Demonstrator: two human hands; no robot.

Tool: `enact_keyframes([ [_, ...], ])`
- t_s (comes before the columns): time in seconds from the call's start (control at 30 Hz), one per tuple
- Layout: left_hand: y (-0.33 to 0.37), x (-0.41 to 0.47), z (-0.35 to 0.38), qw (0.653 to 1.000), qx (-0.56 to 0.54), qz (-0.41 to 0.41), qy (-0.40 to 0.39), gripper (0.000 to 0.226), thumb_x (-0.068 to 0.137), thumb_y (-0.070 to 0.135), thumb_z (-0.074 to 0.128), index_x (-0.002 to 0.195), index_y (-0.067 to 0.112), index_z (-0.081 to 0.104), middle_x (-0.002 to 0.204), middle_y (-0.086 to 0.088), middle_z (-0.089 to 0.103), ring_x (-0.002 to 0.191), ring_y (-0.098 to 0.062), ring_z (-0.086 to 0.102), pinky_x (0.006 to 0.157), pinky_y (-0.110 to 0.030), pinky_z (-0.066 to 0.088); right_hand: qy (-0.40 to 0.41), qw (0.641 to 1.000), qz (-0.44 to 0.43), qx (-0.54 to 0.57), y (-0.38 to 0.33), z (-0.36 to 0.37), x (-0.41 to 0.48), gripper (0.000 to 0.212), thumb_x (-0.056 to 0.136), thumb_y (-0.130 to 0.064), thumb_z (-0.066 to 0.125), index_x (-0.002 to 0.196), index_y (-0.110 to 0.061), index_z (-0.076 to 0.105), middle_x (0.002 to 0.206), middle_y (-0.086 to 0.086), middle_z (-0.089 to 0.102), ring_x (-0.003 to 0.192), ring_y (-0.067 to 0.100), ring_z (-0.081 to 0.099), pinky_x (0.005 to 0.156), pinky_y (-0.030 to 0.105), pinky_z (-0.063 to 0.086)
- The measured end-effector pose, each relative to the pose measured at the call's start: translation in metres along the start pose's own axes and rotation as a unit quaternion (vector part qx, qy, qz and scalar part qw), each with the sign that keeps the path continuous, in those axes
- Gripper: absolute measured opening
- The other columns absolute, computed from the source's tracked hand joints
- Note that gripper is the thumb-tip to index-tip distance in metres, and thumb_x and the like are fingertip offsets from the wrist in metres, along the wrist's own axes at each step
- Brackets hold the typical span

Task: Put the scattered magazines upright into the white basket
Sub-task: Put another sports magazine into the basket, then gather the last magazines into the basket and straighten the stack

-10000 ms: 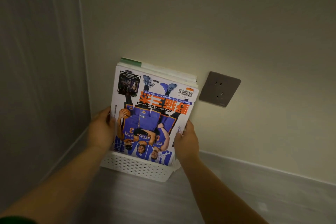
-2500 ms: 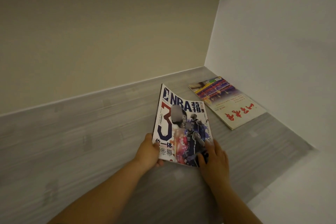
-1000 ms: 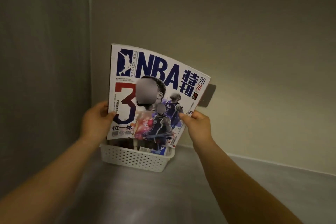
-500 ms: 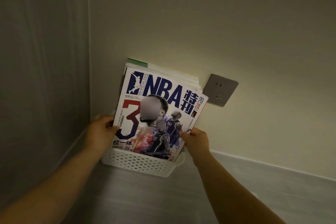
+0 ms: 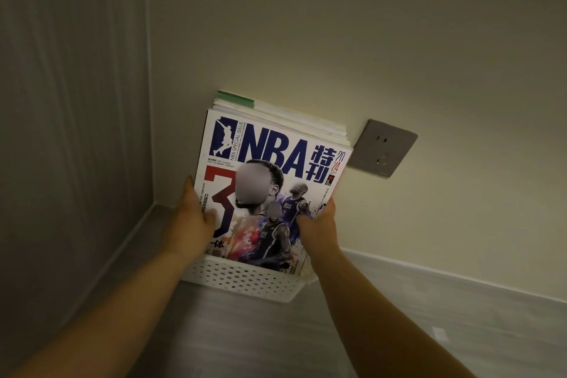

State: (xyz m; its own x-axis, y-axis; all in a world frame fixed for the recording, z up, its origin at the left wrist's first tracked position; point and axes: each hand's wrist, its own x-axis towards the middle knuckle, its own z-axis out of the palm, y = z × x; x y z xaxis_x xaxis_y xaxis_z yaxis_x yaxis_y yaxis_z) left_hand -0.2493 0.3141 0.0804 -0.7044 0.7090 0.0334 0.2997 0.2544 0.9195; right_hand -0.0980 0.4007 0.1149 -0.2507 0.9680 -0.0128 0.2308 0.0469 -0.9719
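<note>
Lowered deeper into the white basket [image 5: 245, 281], the NBA magazine [image 5: 270, 159] is held upright before the other magazines [image 5: 276, 115], its edges gripped by the left hand [image 5: 191, 221] and right hand [image 5: 319, 224].

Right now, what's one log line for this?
NBA magazine: upright in white basket | left grip: holds its left edge | right grip: holds its right edge

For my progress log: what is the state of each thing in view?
NBA magazine: upright in the white basket, frontmost.
other magazines: upright behind it.
white basket: holds the magazines.
left hand: grips the NBA magazine's left edge.
right hand: grips its right edge.
wall socket: nothing plugged in.
</note>
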Motion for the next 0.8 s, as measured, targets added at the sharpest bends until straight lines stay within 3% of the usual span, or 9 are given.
enact_keyframes([
  [0.1, -0.005, 0.003, 0.001, 1.0, 0.029, 0.007, 0.004, 0.067, 0.085, 0.014, 0.054, 0.138, 0.023, 0.014, 0.129, -0.013, 0.051, 0.115, -0.034, 0.053, 0.089, -0.05, 0.047, -0.03, 0.999, -0.011, -0.015, 0.0, -0.005, 0.002, 0.065, 0.08, 0.013, 0.047, 0.135, -0.011, 0.022, 0.135, 0.014, 0.043, 0.124, 0.029, 0.043, 0.092, 0.032, 0.041],
  [0.23, -0.007, -0.006, 0.003, 0.995, 0.065, 0.051, 0.054, 0.06, 0.083, 0.017, 0.058, 0.133, 0.018, 0.024, 0.134, -0.014, 0.045, 0.121, -0.035, 0.047, 0.093, -0.052, 0.046, -0.082, 0.996, 0.001, -0.045, 0.008, -0.024, -0.006, 0.046, 0.084, 0.0, 0.052, 0.122, -0.021, 0.035, 0.127, 0.008, 0.05, 0.12, 0.029, 0.049, 0.093, 0.041, 0.044],
  [0.37, -0.006, -0.045, 0.013, 0.981, 0.119, 0.116, 0.104, 0.066, 0.083, 0.014, 0.057, 0.139, 0.012, 0.023, 0.149, -0.014, 0.027, 0.134, -0.035, 0.029, 0.109, -0.053, 0.028, -0.01, 0.996, 0.061, -0.06, 0.022, -0.049, -0.012, 0.059, 0.087, -0.002, 0.049, 0.139, -0.011, 0.022, 0.144, 0.013, 0.033, 0.129, 0.028, 0.037, 0.1, 0.037, 0.038],
  [0.5, 0.003, -0.094, 0.042, 0.962, 0.143, 0.22, 0.076, 0.062, 0.079, 0.009, 0.062, 0.135, 0.011, 0.035, 0.145, -0.016, 0.033, 0.133, -0.035, 0.029, 0.106, -0.046, 0.023, 0.035, 0.987, 0.039, -0.149, 0.042, -0.086, -0.027, 0.044, 0.087, -0.003, 0.046, 0.13, -0.008, 0.04, 0.136, 0.013, 0.045, 0.12, 0.025, 0.046, 0.092, 0.025, 0.038],
  [0.6, 0.015, -0.126, 0.071, 0.964, 0.123, 0.229, 0.058, 0.066, 0.076, 0.003, 0.064, 0.135, 0.01, 0.035, 0.146, -0.015, 0.031, 0.134, -0.032, 0.027, 0.105, -0.041, 0.022, 0.041, 0.978, 0.039, -0.199, 0.057, -0.127, -0.044, 0.036, 0.088, -0.007, 0.046, 0.124, -0.009, 0.048, 0.133, 0.012, 0.049, 0.112, 0.022, 0.051, 0.085, 0.022, 0.038],
  [0.7, 0.028, -0.158, 0.105, 0.97, 0.117, 0.214, 0.015, 0.059, 0.076, 0.0, 0.063, 0.13, 0.004, 0.041, 0.142, -0.018, 0.038, 0.13, -0.034, 0.035, 0.105, -0.041, 0.028, 0.052, 0.971, 0.043, -0.23, 0.074, -0.181, -0.068, 0.031, 0.089, -0.01, 0.046, 0.119, -0.012, 0.053, 0.131, 0.009, 0.05, 0.104, 0.017, 0.053, 0.075, 0.016, 0.034],
  [0.8, 0.048, -0.192, 0.144, 0.957, 0.124, 0.261, -0.022, 0.046, 0.072, -0.005, 0.063, 0.117, 0.0, 0.054, 0.126, -0.025, 0.053, 0.117, -0.04, 0.049, 0.099, -0.046, 0.038, 0.08, 0.965, 0.061, -0.243, 0.093, -0.251, -0.097, 0.028, 0.089, -0.012, 0.047, 0.115, -0.015, 0.056, 0.128, 0.007, 0.053, 0.103, 0.019, 0.055, 0.072, 0.014, 0.033],
])
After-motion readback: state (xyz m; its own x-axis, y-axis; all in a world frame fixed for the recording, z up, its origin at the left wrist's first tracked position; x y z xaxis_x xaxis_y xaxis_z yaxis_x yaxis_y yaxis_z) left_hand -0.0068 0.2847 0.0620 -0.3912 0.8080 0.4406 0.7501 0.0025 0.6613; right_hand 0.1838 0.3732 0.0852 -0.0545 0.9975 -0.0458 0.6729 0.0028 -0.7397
